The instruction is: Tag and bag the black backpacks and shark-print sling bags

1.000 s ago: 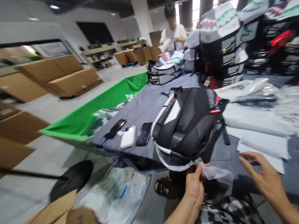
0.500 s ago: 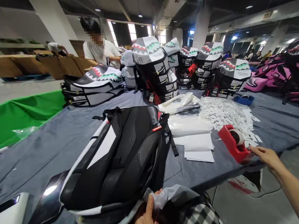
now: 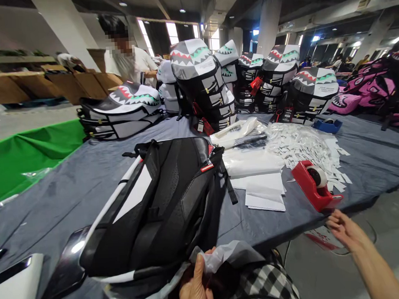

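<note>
- While the left hand (image 3: 195, 291) pinches translucent plastic (image 3: 232, 254) at the near table edge, its grip narrow and holding, the black backpack (image 3: 155, 207) lies just beyond it, straps up, on the left half of the table (image 3: 249, 225).
- Over on the right, the right hand (image 3: 347, 232) hangs just off the near edge, close to the red tape dispenser (image 3: 310, 189); fingers curled, grip narrow, and I can't tell whether anything sits between them!
- Middle ground: a strip of grey cloth gives room between backpack and dispenser, white sheets (image 3: 264, 193) bounding its far side.
- Tight on the left, a dark phone (image 3: 62, 268) right beside the backpack's near corner, a white device (image 3: 21, 285) farther left.
- And far across, stacked backpacks (image 3: 197, 67) wall off the table.
</note>
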Available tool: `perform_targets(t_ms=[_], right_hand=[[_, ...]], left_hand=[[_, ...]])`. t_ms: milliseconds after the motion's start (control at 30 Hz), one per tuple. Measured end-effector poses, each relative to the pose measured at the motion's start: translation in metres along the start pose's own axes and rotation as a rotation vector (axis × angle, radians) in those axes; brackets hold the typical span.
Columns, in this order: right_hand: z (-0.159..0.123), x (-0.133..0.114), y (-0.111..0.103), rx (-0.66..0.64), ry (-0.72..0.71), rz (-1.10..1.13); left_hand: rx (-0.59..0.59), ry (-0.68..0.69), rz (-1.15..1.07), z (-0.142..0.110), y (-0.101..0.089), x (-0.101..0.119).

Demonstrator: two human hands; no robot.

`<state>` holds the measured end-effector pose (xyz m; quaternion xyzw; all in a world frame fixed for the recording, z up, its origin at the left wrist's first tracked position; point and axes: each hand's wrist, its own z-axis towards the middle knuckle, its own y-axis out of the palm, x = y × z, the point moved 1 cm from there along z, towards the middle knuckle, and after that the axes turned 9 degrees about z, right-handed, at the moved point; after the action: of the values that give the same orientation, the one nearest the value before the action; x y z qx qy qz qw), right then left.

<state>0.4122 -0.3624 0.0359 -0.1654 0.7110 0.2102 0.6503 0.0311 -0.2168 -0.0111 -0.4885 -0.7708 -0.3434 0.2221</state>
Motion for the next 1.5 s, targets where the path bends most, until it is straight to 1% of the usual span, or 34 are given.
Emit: perform_targets(t_ms=[33, 100, 133, 167, 200, 233, 267, 300, 333, 400, 467, 500, 567, 700, 833, 933, 1000, 1067, 1100, 1167, 1233, 1267, 1333, 1433, 1500], right_hand=[[-0.013, 0.009, 0.023, -0.074, 0.023, 0.041], [-0.044, 0.023, 0.078, -0.265, 0.103, 0.117], [-0.061, 0.025, 0.106, -0.402, 0.162, 0.148], [-0.078, 0.023, 0.134, -0.584, 0.212, 0.163], [-0.093, 0.019, 0.16, -0.763, 0.208, 0.141], [-0.106, 0.012, 0.184, -0.939, 0.165, 0.09], [-0.115, 0.005, 0.205, -1.092, 0.078, 0.015], [-0.121, -0.001, 0.224, -1.212, -0.036, -0.069], [-0.125, -0.005, 0.241, -1.305, -0.151, -0.147], [-0.127, -0.005, 0.27, -1.417, -0.343, -0.26], [-0.126, 0.001, 0.288, -1.444, -0.517, -0.348], [-0.125, 0.005, 0.293, -1.43, -0.603, -0.392], [-0.121, 0.013, 0.295, -1.387, -0.756, -0.473], [-0.117, 0.022, 0.286, -1.292, -0.96, -0.585], [-0.118, 0.026, 0.284, -1.212, -1.088, -0.604], [-0.12, 0.026, 0.285, -1.175, -1.158, -0.59], [-0.119, 0.026, 0.286, -1.165, -1.17, -0.585], [-0.115, 0.026, 0.286, -1.193, -1.092, -0.585], [-0.112, 0.028, 0.285, -1.22, -1.011, -0.58], [-0.108, 0.032, 0.284, -1.285, -0.785, -0.552], [-0.105, 0.039, 0.284, -1.338, -0.556, -0.507], [-0.105, 0.042, 0.284, -1.354, -0.467, -0.479], [-0.106, 0.048, 0.288, -1.368, -0.356, -0.428], [-0.109, 0.051, 0.296, -1.399, -0.251, -0.385], [-0.11, 0.05, 0.301, -1.444, -0.169, -0.396]], left_hand=[[-0.006, 0.027, -0.01, 0.0, 0.001, -0.001], [-0.027, 0.101, -0.026, -0.005, 0.003, -0.001], [-0.037, 0.143, -0.028, -0.008, 0.004, -0.001], [-0.047, 0.188, -0.025, -0.012, 0.006, -0.001], [-0.051, 0.231, -0.026, -0.015, 0.009, -0.001], [-0.057, 0.268, -0.035, -0.017, 0.011, -0.001], [-0.062, 0.306, -0.053, -0.018, 0.013, 0.0], [-0.066, 0.343, -0.084, -0.018, 0.015, 0.0], [-0.072, 0.374, -0.12, -0.017, 0.016, 0.0], [-0.093, 0.411, -0.186, -0.014, 0.018, 0.0], [-0.105, 0.43, -0.232, -0.012, 0.019, -0.002], [-0.103, 0.437, -0.246, -0.012, 0.019, -0.003], [-0.086, 0.437, -0.267, -0.011, 0.019, -0.004], [-0.066, 0.416, -0.281, -0.013, 0.019, 0.0], [-0.134, 0.443, -0.285, -0.015, 0.017, 0.004], [-0.185, 0.414, -0.306, -0.016, 0.014, 0.001], [-0.175, 0.385, -0.302, -0.015, 0.012, -0.002], [-0.117, 0.355, -0.282, -0.013, 0.011, -0.004], [-0.09, 0.339, -0.271, -0.012, 0.01, -0.005], [-0.081, 0.312, -0.258, -0.009, 0.01, -0.006], [-0.111, 0.298, -0.251, -0.007, 0.011, -0.005], [-0.115, 0.302, -0.253, -0.007, 0.011, -0.005], [-0.096, 0.323, -0.26, -0.007, 0.01, -0.004], [-0.051, 0.331, -0.256, -0.006, 0.009, -0.005], [-0.05, 0.313, -0.242, -0.005, 0.009, -0.006]])
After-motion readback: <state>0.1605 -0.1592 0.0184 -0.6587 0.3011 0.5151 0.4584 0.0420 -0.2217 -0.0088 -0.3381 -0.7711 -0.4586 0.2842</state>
